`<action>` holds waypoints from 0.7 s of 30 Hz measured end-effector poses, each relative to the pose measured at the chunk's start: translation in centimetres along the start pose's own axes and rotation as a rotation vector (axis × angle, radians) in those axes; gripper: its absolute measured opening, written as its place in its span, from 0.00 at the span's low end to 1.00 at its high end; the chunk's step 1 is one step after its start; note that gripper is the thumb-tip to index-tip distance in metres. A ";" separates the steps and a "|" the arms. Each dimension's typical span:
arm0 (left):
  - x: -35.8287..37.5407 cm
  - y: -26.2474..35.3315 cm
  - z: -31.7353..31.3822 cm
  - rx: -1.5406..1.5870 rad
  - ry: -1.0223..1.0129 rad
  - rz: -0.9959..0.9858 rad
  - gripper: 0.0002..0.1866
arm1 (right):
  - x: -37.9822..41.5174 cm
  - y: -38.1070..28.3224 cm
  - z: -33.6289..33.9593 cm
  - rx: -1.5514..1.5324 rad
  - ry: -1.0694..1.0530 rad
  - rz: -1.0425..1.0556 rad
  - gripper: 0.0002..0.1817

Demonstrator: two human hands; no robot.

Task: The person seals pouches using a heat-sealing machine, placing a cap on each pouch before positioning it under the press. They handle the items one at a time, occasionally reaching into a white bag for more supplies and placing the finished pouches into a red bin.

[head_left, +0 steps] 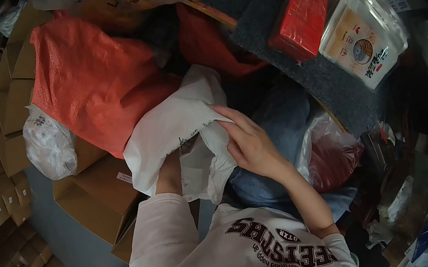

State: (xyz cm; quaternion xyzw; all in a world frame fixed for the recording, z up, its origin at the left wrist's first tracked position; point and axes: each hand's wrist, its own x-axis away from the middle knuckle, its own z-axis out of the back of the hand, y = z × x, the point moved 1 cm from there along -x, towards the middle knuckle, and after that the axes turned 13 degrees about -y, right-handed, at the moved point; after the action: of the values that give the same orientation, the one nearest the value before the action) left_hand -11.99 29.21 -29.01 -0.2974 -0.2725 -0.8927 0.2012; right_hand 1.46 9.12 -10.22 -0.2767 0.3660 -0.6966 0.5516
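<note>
A white sack (160, 127) lies across my lap with its mouth facing me, its rim edged with dark stitching or frayed threads. My left hand (169, 172) is inside that mouth up to the wrist, so its fingers are hidden. At the right side of the opening, my right hand (253, 147) is closed, with thumb and fingers gripping the rim. Against the sack's far left side rests a large red woven sack (95, 78). What the white sack contains cannot be made out.
Cardboard boxes (97, 201) stand at the left, beside a clear plastic bag (49, 143). On the dark padded bench (298, 78) at upper right sit a red wrapped box (302, 13) and clear printed packages (365, 35). A bag of dark red material (331, 156) lies at the right.
</note>
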 end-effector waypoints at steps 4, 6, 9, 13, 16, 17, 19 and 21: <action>2.0 0.5 1.8 0.057 -0.039 -0.038 0.25 | 0.3 0.2 -0.7 -0.011 -0.048 0.008 0.26; 2.9 0.8 3.1 0.092 -0.062 -0.056 0.25 | 0.2 0.2 -1.1 -0.016 -0.055 0.020 0.26; 3.4 1.0 3.8 0.180 -0.123 -0.094 0.24 | 0.5 0.3 -1.0 -0.011 -0.055 -0.009 0.25; 0.1 -3.8 -2.5 -0.009 0.088 0.008 0.23 | 0.9 0.5 -1.0 -0.026 -0.054 -0.042 0.25; -0.1 -4.3 -2.8 0.002 0.086 0.009 0.23 | 1.0 0.5 -1.3 -0.037 -0.041 -0.048 0.24; -0.2 -4.3 -2.7 0.006 0.084 0.008 0.23 | 1.0 0.5 -1.5 -0.040 -0.029 -0.042 0.24; -0.2 -4.5 -2.7 0.008 0.084 0.010 0.23 | 1.2 0.6 -1.7 -0.055 -0.036 -0.056 0.24; -0.1 -4.7 -2.6 0.016 0.085 0.007 0.23 | 1.2 0.6 -1.7 -0.067 -0.043 -0.068 0.24</action>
State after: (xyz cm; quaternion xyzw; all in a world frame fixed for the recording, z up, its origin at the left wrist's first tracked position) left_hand -15.42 31.22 -32.60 -0.2586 -0.2695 -0.9016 0.2182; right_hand 0.15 8.20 -11.67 -0.3219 0.3676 -0.6962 0.5258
